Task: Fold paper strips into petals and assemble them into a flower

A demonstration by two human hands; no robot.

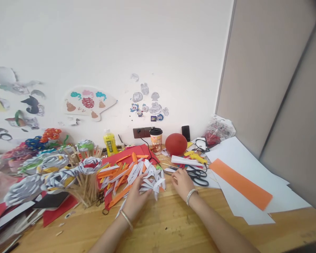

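Observation:
A pile of folded white and orange paper strips [129,172] lies mid-table on red paper [116,154]. My left hand [137,195] is at the pile's front edge, thumb and fingers apart around some white strips; no firm hold shows. To the right, my right hand [182,182] rests low over the table beside the black scissors [198,175], its fingers curled down. What its fingertips touch is too small to make out. A yellow glue gun [195,156] and a rolled white paper [186,161] lie just behind it.
Paper flowers [54,163] and bundled wooden sticks [86,189] stand at the left. Along the wall are a yellow bottle [110,142], a lidded cup [156,140], a red balloon [176,143] and a phone [185,133]. White sheets [234,158] and an orange strip [241,183] lie right.

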